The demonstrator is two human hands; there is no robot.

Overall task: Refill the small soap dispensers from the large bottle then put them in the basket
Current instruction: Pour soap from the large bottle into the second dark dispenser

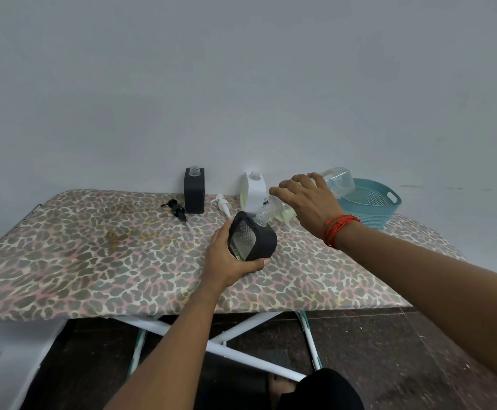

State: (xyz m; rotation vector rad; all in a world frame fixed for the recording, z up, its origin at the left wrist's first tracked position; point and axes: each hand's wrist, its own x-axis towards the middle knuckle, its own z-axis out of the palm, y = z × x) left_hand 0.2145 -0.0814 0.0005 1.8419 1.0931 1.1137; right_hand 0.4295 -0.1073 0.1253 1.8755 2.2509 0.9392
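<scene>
My left hand point(229, 261) grips a small black soap dispenser point(253, 239), tilted, its open clear neck facing up and right. My right hand point(306, 196) holds the large clear bottle point(337, 182) tipped nearly flat, its threaded mouth meeting the dispenser's neck; pale yellow soap lies in the bottle's lower part. A second black dispenser point(194, 192) stands upright and uncapped at the back. A white dispenser point(253, 192), also uncapped, stands beside it. The teal basket point(385, 207) sits at the back right, behind the bottle.
A black pump head point(176, 209) and a white pump head point(222, 204) lie on the leopard-print board point(93, 255) near the back. A plain wall rises right behind. White crossed legs and a dark floor show below the board's front edge.
</scene>
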